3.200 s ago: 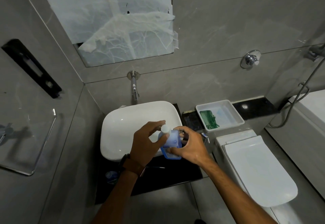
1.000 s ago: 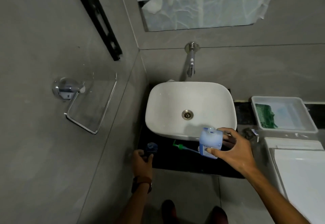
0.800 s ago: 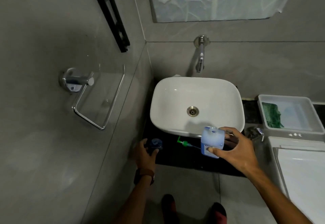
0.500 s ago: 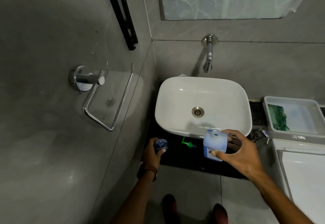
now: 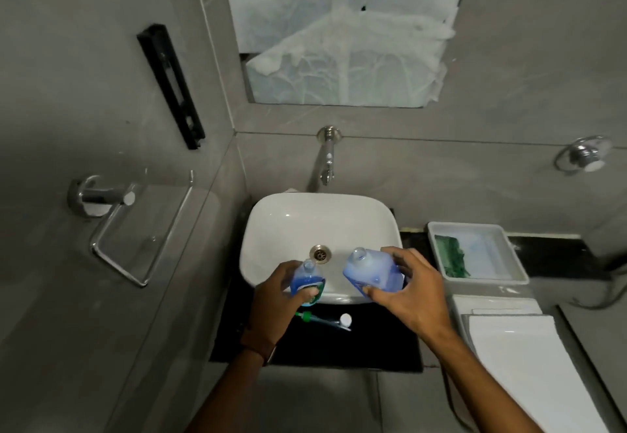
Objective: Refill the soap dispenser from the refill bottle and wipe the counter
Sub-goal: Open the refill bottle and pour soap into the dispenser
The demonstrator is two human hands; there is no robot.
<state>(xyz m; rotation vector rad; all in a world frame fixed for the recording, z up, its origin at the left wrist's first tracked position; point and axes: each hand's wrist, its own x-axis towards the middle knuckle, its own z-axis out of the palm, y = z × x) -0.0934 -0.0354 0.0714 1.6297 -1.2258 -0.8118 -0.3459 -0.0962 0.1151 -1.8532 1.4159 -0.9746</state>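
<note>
My left hand (image 5: 273, 300) grips a small blue soap dispenser bottle (image 5: 307, 281) with its neck open, held over the front of the white basin (image 5: 288, 225). My right hand (image 5: 412, 291) holds the pale blue refill bottle (image 5: 373, 271), uncapped and tilted left, its mouth near the dispenser's neck but apart from it. On the black counter (image 5: 373, 344) in front of the basin lie the green pump head with its tube (image 5: 314, 320) and a white cap (image 5: 345, 319).
A wall tap (image 5: 326, 156) hangs over the basin. A white tray (image 5: 519, 263) holding a green cloth (image 5: 449, 257) sits on the ledge at right, above a white toilet lid (image 5: 529, 364). A chrome and glass shelf (image 5: 135, 232) juts from the left wall.
My left hand lifted the dispenser bottle from the counter's left end up over the basin. My right hand brought the refill bottle over the basin and tilted it toward the dispenser.
</note>
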